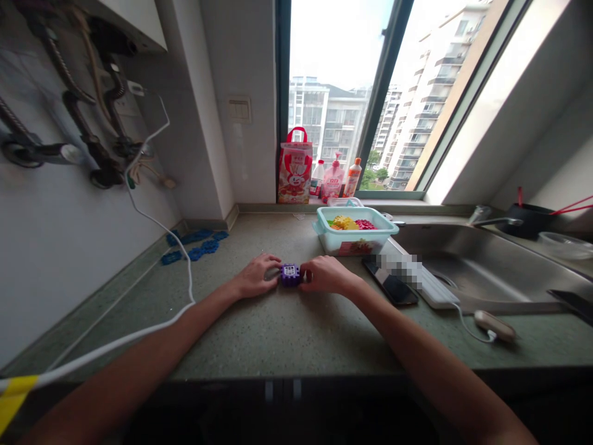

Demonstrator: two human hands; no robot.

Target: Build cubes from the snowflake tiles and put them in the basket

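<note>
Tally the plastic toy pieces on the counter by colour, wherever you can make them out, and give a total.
Purple: 1, the cube gripped between the left hand and the right hand.
Blue: about 5, the flat pieces by the wall, edges blurred.
Yellow: 1 cluster in the tub, pieces uncountable.
Red: 1 cluster in the tub.
Total: about 8.

A speckled green counter (278, 334) is seen running below the window. On it, a small purple block (290, 274) is set near the middle, with a pale plastic tub (354, 238) of coloured pieces behind it. Blue pieces (194, 246) are scattered at the left. A dark phone (390, 281) and a white cable (152, 324) are laid flat on it.
</note>
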